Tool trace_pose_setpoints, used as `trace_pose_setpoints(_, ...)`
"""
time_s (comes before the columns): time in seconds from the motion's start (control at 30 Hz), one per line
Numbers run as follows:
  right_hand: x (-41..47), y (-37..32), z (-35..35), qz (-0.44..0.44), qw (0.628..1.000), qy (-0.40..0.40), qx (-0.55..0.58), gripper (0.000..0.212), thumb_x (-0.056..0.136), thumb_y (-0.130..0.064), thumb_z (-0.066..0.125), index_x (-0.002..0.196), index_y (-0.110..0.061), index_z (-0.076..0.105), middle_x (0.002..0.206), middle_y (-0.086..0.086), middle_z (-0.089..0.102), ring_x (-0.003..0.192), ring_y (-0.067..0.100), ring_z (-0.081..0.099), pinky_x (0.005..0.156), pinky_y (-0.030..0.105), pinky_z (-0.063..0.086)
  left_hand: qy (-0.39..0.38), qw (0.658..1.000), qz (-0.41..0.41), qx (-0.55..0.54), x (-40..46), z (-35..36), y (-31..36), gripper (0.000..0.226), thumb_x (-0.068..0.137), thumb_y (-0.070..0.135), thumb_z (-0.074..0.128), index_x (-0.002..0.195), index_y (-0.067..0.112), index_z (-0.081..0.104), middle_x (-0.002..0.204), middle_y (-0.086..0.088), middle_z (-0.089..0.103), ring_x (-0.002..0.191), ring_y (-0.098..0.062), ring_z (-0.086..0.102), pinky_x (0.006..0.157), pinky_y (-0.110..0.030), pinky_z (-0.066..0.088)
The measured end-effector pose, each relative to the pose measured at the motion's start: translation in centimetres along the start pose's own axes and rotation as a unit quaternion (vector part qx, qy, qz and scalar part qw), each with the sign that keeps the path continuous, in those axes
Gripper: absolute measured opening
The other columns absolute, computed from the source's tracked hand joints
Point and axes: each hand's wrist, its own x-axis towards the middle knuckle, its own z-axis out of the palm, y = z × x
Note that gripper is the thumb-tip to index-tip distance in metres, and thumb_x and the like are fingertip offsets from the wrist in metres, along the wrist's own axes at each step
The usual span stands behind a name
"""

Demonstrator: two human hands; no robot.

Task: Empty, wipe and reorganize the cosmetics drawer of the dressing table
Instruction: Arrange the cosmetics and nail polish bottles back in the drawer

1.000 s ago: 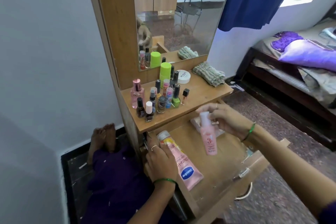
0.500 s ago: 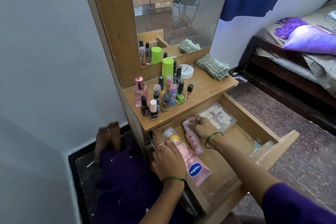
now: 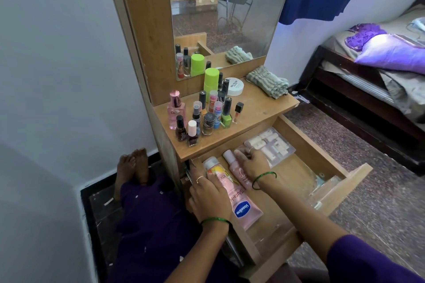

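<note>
Now restocking the open wooden drawer (image 3: 305,138).
Right hand (image 3: 254,165) lays the small pink pump bottle (image 3: 236,170) beside the pink Vaseline lotion tube (image 3: 239,200), fingers seemingly round it; left hand (image 3: 210,195) rests flat on the tube, likely steadying it.

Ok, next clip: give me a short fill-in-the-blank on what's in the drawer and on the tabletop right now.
1. The big pink tube lies inside the open ____.
2. The small pink bottle lies ____ the tube, under the right hand.
3. The folded cloth lies on the ____.
4. The left hand rests on the ____.

Missing words: drawer; beside; tabletop; tube
</note>
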Motion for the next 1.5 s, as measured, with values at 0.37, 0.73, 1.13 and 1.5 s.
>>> trace_pose_setpoints(0.37, -2.6, 1.9, -3.5, -0.035, 0.949, -0.141, -0.278, 0.054, 0.080, -0.016, 0.066, 0.131, -0.027, 0.051, 0.114, 0.005, 0.065, 0.099, 0.020, 0.063, 0.086, 0.033, 0.054, -0.009, 1.000, -0.009, -0.010, -0.2, -0.6, 0.7, 0.036, 0.099, 0.021, 0.037, 0.125, -0.002, 0.045, 0.113, -0.021, 0.061, 0.101, -0.034, 0.060, 0.083, -0.049, 0.049)
trace_pose_setpoints(0.73, -4.0, 0.8, -2.7, -0.033, 0.950, -0.149, -0.271, 0.044, 0.087, -0.017, 0.058, 0.131, -0.019, 0.051, 0.115, 0.006, 0.065, 0.101, 0.018, 0.062, 0.075, 0.019, 0.046, 0.003, 1.000, 0.000, -0.001, -0.1, -0.1, 0.2, 0.037, 0.097, 0.026, 0.037, 0.125, 0.003, 0.044, 0.105, -0.017, 0.063, 0.091, -0.030, 0.063, 0.074, -0.048, 0.053)
trace_pose_setpoints(1.13, -2.6, -6.0, -8.5, -0.166, 0.955, 0.031, -0.242, 0.038, 0.088, 0.002, 0.047, 0.121, -0.010, 0.061, 0.109, 0.001, 0.063, 0.103, 0.021, 0.061, 0.089, 0.025, 0.043, -0.008, 1.000, -0.005, 0.003, 0.0, -0.2, 0.2, 0.033, 0.098, 0.025, 0.038, 0.120, 0.002, 0.049, 0.103, -0.016, 0.063, 0.091, -0.028, 0.063, 0.076, -0.043, 0.053)
trace_pose_setpoints(1.5, 4.0, -20.9, -8.8, -0.341, 0.905, 0.024, -0.253, 0.043, 0.085, -0.006, 0.050, 0.124, -0.019, 0.060, 0.129, 0.003, 0.060, 0.113, 0.019, 0.059, 0.097, 0.026, 0.043, -0.011, 1.000, -0.002, 0.008, 0.0, 0.1, -0.2, 0.030, 0.098, 0.029, 0.036, 0.113, 0.006, 0.049, 0.098, -0.012, 0.063, 0.088, -0.024, 0.063, 0.075, -0.043, 0.054)
